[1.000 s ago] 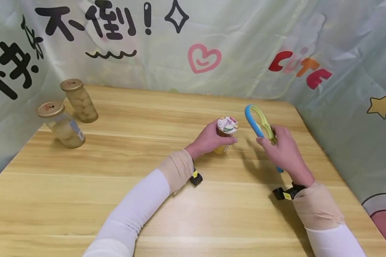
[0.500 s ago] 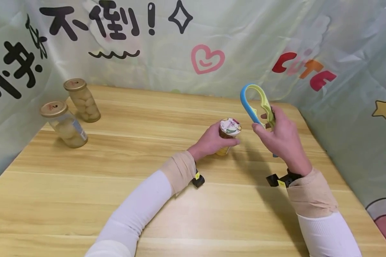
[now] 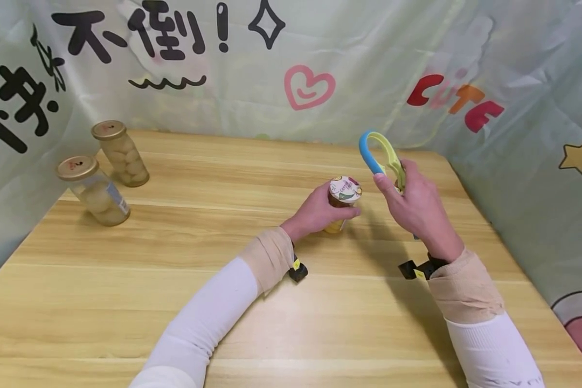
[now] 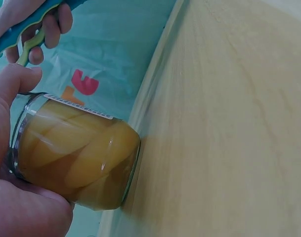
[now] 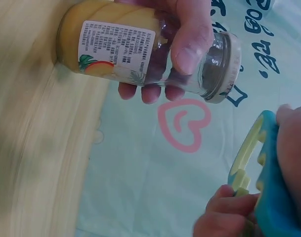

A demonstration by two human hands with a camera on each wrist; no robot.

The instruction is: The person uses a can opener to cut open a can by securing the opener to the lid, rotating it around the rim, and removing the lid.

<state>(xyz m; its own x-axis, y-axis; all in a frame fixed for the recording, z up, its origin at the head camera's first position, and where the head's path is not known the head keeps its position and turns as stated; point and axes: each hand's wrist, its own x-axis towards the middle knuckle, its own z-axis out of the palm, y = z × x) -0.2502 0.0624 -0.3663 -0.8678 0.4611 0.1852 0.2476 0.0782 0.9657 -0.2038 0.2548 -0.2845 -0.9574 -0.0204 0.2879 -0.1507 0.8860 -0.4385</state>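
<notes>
My left hand [image 3: 315, 213] grips a glass jar of yellow fruit pieces [image 4: 81, 153], thumb and fingers wrapped round its upper part. The jar stands upright on the table, and its white patterned lid [image 3: 345, 188] shows above the hand. A label with printed text [image 5: 115, 49] faces the right wrist camera. Raised to the right of the jar, my right hand [image 3: 419, 207] holds a blue and yellow jar opener [image 3: 367, 155] by its handles. The opener's loop, toothed inside, points up and away, apart from the lid. Part of its handles is hidden in the palm.
Two gold-lidded jars with pale round contents stand at the left, a nearer one [image 3: 97, 196] and a farther one [image 3: 123, 159]. A printed cloth [image 3: 368, 70] hangs behind and beside the wooden table [image 3: 199, 215].
My right hand has risen from the table with the jar opener, then shifted slightly left toward the jar. The left hand keeps its hold on the jar in the same place.
</notes>
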